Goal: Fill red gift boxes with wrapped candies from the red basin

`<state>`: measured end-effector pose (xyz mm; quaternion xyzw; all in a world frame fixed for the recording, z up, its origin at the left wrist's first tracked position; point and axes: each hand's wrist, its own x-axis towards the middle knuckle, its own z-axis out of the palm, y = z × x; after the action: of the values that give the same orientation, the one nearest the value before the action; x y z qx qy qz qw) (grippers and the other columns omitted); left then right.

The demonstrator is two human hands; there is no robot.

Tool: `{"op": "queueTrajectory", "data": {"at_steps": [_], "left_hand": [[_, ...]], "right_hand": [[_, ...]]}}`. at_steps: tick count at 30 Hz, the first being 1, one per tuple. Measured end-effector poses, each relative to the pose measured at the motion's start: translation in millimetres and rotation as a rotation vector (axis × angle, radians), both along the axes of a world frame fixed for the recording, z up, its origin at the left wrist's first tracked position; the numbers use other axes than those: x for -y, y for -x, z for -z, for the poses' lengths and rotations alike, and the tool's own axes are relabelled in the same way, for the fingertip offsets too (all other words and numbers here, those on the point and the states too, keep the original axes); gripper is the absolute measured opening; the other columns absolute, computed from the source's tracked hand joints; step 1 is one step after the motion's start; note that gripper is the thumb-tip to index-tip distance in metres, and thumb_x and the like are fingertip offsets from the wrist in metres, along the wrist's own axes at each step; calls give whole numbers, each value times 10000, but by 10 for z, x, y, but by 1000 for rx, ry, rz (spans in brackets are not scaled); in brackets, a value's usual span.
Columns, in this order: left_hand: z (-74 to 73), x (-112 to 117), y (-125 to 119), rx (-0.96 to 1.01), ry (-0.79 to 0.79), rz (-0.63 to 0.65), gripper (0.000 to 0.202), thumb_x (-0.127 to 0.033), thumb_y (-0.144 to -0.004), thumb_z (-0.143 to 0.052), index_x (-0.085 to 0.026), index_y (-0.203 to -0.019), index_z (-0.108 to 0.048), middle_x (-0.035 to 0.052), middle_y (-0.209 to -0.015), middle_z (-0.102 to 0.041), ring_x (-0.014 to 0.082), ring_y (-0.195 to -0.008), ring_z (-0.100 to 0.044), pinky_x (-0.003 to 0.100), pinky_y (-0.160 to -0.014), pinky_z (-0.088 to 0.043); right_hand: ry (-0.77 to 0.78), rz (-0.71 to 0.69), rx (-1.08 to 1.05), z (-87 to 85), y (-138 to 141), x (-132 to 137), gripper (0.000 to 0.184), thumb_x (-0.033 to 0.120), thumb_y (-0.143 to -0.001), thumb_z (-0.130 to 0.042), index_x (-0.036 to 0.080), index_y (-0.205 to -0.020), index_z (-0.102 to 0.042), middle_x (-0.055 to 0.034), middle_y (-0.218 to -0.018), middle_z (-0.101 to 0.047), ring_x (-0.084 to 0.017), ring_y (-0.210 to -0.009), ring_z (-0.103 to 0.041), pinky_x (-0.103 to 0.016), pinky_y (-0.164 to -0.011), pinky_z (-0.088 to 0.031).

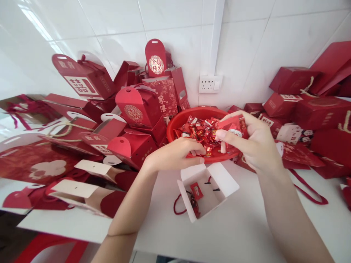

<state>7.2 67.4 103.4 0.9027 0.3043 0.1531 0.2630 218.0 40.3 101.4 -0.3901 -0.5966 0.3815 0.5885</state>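
A red plastic bowl (175, 124) full of red-wrapped candies (201, 133) stands on the white table (241, 226) by the tiled wall. My left hand (175, 155) rests at the bowl's near rim, fingers curled together over the candies; what they hold is hidden. My right hand (251, 142) hovers above the bowl's right side, pinching several red candy packets (233, 124). Just below both hands an open gift box (205, 190), white inside, lies on the table with one red candy (196, 190) in it and a red cord handle at its left.
Folded and assembled red gift boxes (134, 109) are heaped on the left and against the wall. More red boxes (315, 106) are stacked at the right. A wall socket (210, 84) sits above the bowl. A red cord (309, 191) lies on the table at right.
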Motion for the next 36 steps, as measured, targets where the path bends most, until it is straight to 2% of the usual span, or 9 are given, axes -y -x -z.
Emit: {"op": "queueTrajectory", "data": {"at_steps": [4, 8, 13, 18, 22, 24, 28, 33, 36], "left_hand": [[-48, 35, 17, 245, 108, -55, 155, -228, -918, -608, -159, -916, -747, 34, -880, -749, 161, -785, -670, 248, -744, -520], [6, 87, -90, 360, 289, -81, 228, -346, -877, -705, -134, -810, -751, 33, -751, -709, 138, -675, -604, 234, -619, -476], [142, 90, -251, 493, 256, -208, 393, -396, -886, -683, -123, -605, -649, -17, -557, -516, 76, -529, -406, 221, -494, -303], [105, 54, -197, 617, 276, -219, 306, -319, -883, -660, -117, -652, -666, 9, -616, -590, 98, -588, -493, 223, -572, -411], [52, 66, -141, 537, 263, -223, 244, -315, -872, -686, -117, -735, -726, 25, -694, -667, 115, -643, -554, 222, -621, -462], [43, 85, -138, 431, 268, -168, 254, -349, -885, -688, -120, -799, -755, 31, -733, -694, 122, -665, -569, 223, -629, -468], [25, 112, -115, 299, 215, -81, 270, -345, -901, -679, -116, -782, -757, 21, -712, -678, 116, -653, -551, 223, -623, -447], [-11, 114, -72, 366, 242, -158, 231, -326, -911, -666, -122, -846, -754, 32, -780, -697, 132, -715, -577, 230, -670, -472], [12, 114, -112, 434, 275, -140, 255, -349, -912, -670, -122, -804, -715, 9, -722, -630, 114, -672, -526, 223, -631, -438]], "right_hand": [[-42, -4, 120, 23, 77, -13, 194, 364, -776, -841, 239, -817, -698, 18, -748, -702, -163, -670, -640, -292, -650, -525], [-66, 110, 35, 113, 227, -33, 174, 370, -834, -783, 248, -828, -659, 24, -754, -685, -163, -701, -623, -297, -699, -527], [-77, 181, -156, 229, 349, -54, 240, 358, -776, -838, 260, -880, -645, 30, -784, -690, -159, -720, -645, -291, -705, -548], [-47, 69, -319, 221, 281, -107, 228, 395, -832, -785, 237, -919, -646, 12, -764, -724, -167, -704, -695, -301, -665, -578], [-36, 35, -254, 195, 221, -111, 171, 327, -853, -776, 214, -894, -654, 28, -720, -716, -114, -601, -645, -242, -593, -545], [-51, 17, -227, 204, 229, -100, 166, 318, -865, -767, 216, -909, -643, 36, -709, -714, -105, -578, -636, -231, -580, -538], [-23, -54, -229, 222, 277, -86, 158, 342, -882, -732, 223, -937, -645, 36, -719, -717, -112, -564, -644, -239, -562, -543], [94, -81, -407, 179, 311, -87, 91, 301, -903, -601, 225, -920, -648, 12, -711, -737, -167, -654, -718, -300, -641, -593], [97, -86, -424, 164, 324, -82, 119, 327, -922, -580, 237, -949, -652, -9, -793, -769, -193, -791, -750, -347, -759, -608]]}}
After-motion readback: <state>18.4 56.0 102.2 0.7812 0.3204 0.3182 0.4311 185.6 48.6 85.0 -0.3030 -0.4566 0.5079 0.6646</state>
